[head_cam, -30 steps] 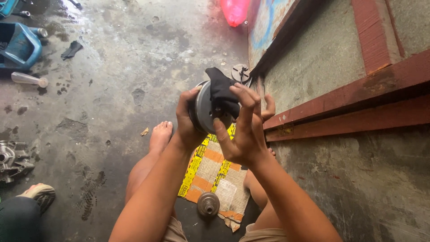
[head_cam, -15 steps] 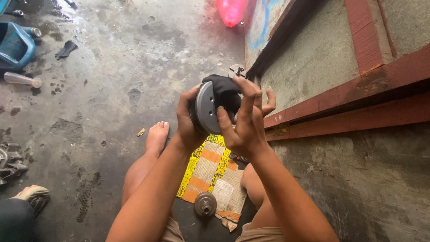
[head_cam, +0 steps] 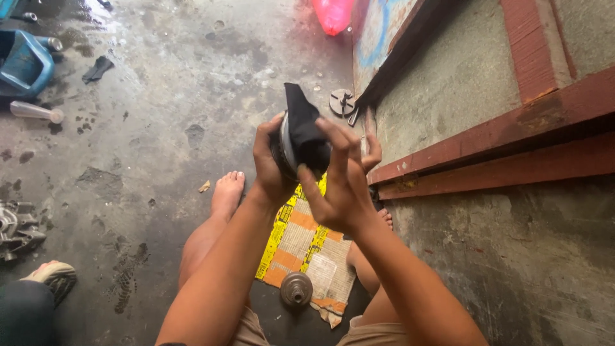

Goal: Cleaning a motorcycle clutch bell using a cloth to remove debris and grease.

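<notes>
The round metal part (head_cam: pixel 285 148) is held up above the floor (head_cam: pixel 160 128), largely hidden by a black cloth (head_cam: pixel 304 131). Left hand (head_cam: pixel 269 163) grips its rim; right hand (head_cam: pixel 339 182) presses the cloth against it. Below lie a yellow-orange printed sack (head_cam: pixel 301 240) and a small pulley (head_cam: pixel 296 289).

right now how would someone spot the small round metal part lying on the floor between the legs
Start at the yellow and orange woven mat spread on the wet concrete floor between the legs. At the mat's near edge lies the metal disc. It is grey and round with a raised hub, and, unlike the part in the hands, no cloth covers it.
</notes>
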